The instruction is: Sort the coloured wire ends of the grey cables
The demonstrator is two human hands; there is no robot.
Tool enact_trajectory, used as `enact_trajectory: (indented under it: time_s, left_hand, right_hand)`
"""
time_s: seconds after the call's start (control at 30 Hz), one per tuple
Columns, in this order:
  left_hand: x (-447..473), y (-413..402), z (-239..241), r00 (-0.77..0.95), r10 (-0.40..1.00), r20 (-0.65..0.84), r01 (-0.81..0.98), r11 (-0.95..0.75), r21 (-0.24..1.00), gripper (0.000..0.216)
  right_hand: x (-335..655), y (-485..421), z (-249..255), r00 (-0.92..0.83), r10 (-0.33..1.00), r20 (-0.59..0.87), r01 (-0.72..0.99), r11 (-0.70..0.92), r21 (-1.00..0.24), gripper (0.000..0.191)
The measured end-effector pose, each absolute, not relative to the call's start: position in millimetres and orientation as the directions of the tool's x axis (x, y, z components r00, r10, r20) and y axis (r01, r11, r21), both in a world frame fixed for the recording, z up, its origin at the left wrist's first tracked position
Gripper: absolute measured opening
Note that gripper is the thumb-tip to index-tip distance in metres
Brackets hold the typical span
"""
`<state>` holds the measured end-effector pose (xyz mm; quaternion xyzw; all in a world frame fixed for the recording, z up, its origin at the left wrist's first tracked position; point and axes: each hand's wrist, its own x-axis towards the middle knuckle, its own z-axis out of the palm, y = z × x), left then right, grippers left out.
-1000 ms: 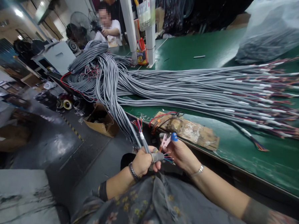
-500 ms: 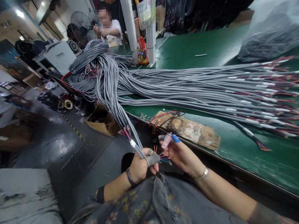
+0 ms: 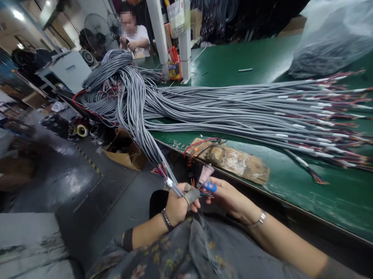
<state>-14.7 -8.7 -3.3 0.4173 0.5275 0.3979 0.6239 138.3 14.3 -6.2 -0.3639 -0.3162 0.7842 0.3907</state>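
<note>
My left hand [image 3: 177, 205] is closed round a grey cable [image 3: 175, 189] just below its stripped end, a taped fingertip pressed on the jacket. Coloured inner wires [image 3: 204, 193] fan out to the right of that fist. My right hand [image 3: 228, 195] pinches a small pink and blue tool [image 3: 207, 181] right at those wires. Both hands hover over my lap, below the edge of the green table [image 3: 333, 198]. A second stripped cable end [image 3: 161, 172] hangs just above my left hand.
A thick bundle of grey cables [image 3: 222, 110] lies across the table and drops off its left end. A taped cardboard pad [image 3: 234, 160] sits at the table edge. An open carton [image 3: 124, 151] stands on the floor. Another person [image 3: 134, 34] works at the far end.
My right hand has dropped and moved left, bringing the pink and blue tool in against the fanned wires. The cable in my left hand has tilted further left.
</note>
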Motion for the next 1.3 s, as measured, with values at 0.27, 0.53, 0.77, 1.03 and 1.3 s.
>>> enact_trajectory:
  time_s: [0.27,0.53,0.77,1.03,1.3]
  left_hand:
    - [-23.0,-10.8,-9.4,0.177,0.928,-0.326,-0.006,0.333,0.943,0.038]
    - [-30.9,-11.2,-10.1,0.219,0.919,-0.327,-0.129,0.360,0.924,0.044]
    - [-33.0,-9.6,-2.8,0.295,0.877,-0.380,-0.056,0.413,0.909,0.041]
    - [-24.3,-11.3,-4.8,0.148,0.918,-0.368,-0.193,0.391,0.900,0.042]
    - [-7.0,-5.2,7.8,0.157,0.934,-0.320,-0.169,0.345,0.923,0.036]
  right_hand:
    - [136.4,10.1,-11.5,-0.416,0.853,-0.316,-0.309,-0.460,-0.833,0.031]
    - [126.9,10.7,-18.3,-0.522,0.772,-0.362,-0.386,-0.593,-0.707,0.028]
    - [119.8,12.2,-13.6,-0.524,0.776,-0.349,-0.423,-0.594,-0.685,0.027]
    - [137.7,15.2,-39.8,-0.460,0.792,-0.401,-0.576,-0.610,-0.544,0.040]
    - [130.4,31.0,-25.4,-0.332,0.898,-0.289,-0.634,-0.439,-0.637,0.046]
